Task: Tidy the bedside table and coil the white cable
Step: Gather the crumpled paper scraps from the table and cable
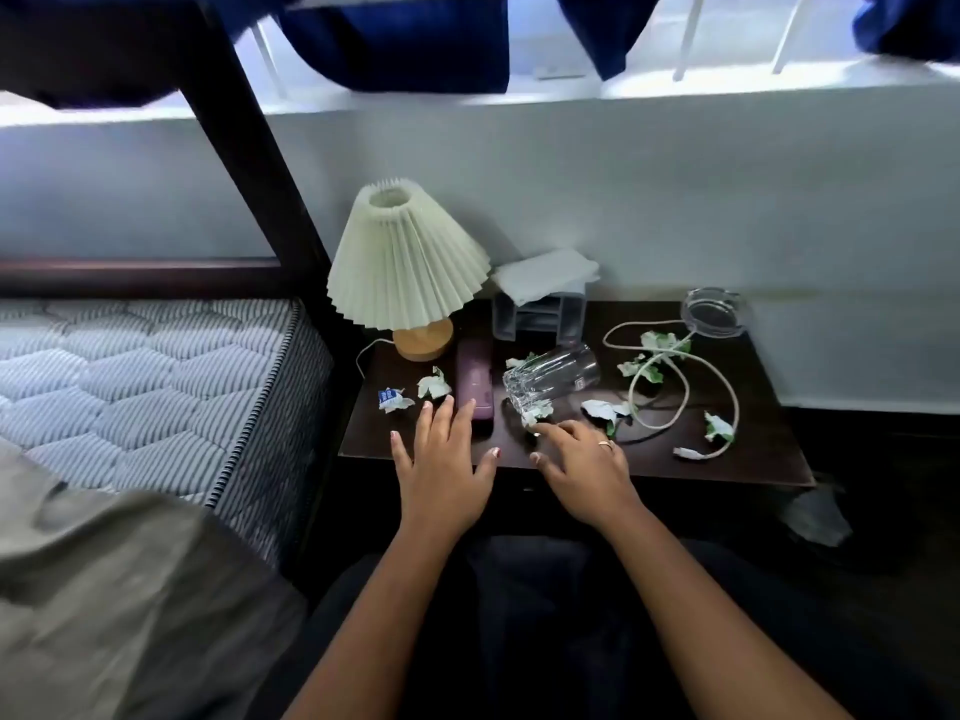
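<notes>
1. The white cable [736, 402] lies in loose loops on the right side of the desk [769, 462]. Some torn scraps [719, 427] lie on and around it.
2. The cable looks light, thin and bendy, so it should coil easily. It may spring open again.
3. A good place to hold it is the plug end [687, 452] near the front edge.
4. The glass [550, 379] lies on its side. It looks slippery and can break or roll, so hold it round the middle.
5. The left hand [441, 459] is spread flat and holds nothing, its fingertips by the purple case [472, 381].
6. The right hand [582, 459] reaches to a scrap by the glass, thumb apart, gripping nothing.
</notes>
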`<state>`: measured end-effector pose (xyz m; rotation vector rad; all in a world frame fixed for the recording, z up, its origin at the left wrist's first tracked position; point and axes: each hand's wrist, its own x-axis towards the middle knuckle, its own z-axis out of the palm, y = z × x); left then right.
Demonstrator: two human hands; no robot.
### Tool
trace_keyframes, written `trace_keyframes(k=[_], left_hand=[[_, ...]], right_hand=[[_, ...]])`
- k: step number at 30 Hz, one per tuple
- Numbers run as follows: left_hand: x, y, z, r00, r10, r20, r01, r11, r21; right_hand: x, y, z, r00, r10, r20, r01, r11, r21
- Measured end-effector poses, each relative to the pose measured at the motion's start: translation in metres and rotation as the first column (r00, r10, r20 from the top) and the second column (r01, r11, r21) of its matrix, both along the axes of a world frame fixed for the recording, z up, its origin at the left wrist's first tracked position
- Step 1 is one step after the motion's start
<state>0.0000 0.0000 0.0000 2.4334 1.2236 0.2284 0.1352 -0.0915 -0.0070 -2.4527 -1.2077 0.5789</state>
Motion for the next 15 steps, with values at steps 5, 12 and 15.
trace_keyframes(k=[5,12,15], left_hand=[[0.009,0.026,-0.026,0.995,0.097,-0.024,-0.098,0.993,-0.070],[0.027,0.069,-0.039,0.989,0.145,-0.039,-0.147,0.987,-0.061],[0.022,0.092,-0.043,0.968,0.240,-0.070,-0.243,0.969,-0.037]], right_hand=[[0.012,0.038,-0.019,0.992,0.114,0.053,-0.104,0.980,-0.172],[0.011,0.062,-0.035,0.987,0.120,0.111,-0.074,0.935,-0.347],[0.014,0.062,-0.036,0.984,0.141,0.106,-0.091,0.920,-0.381]])
